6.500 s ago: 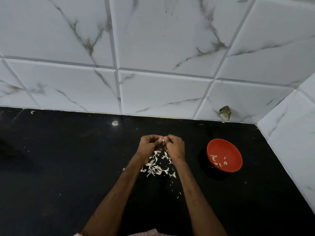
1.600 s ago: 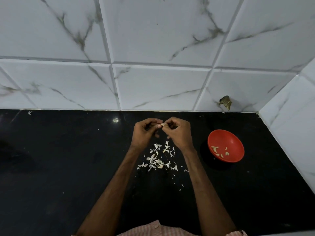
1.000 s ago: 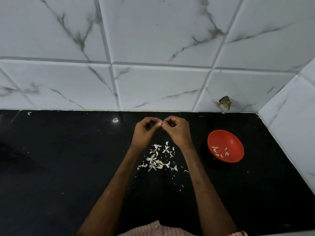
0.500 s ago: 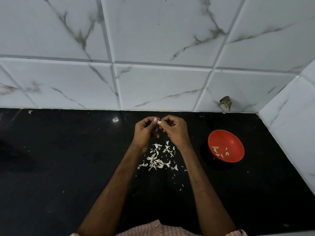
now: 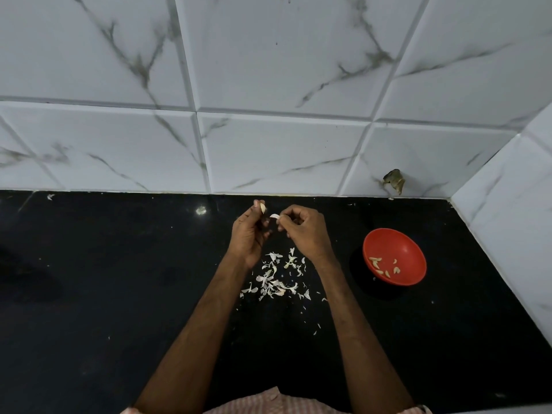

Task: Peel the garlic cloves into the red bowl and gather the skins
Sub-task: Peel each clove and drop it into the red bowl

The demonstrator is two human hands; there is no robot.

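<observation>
Near the black table's (image 5: 119,264) back edge, the left hand (image 5: 249,234) pinches a pale garlic clove (image 5: 263,208), the right hand (image 5: 301,231) its white skin flake (image 5: 274,216); the round red bowl (image 5: 409,249) holds few peeled cloves (image 5: 375,261); papery skins (image 5: 273,283) lie ungathered.

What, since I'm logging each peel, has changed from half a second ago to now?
The hands have parted: the left hand keeps the garlic clove, and the right hand has pulled off a skin piece, pinched at its fingertips. The red bowl and the skins pile stayed put.
</observation>
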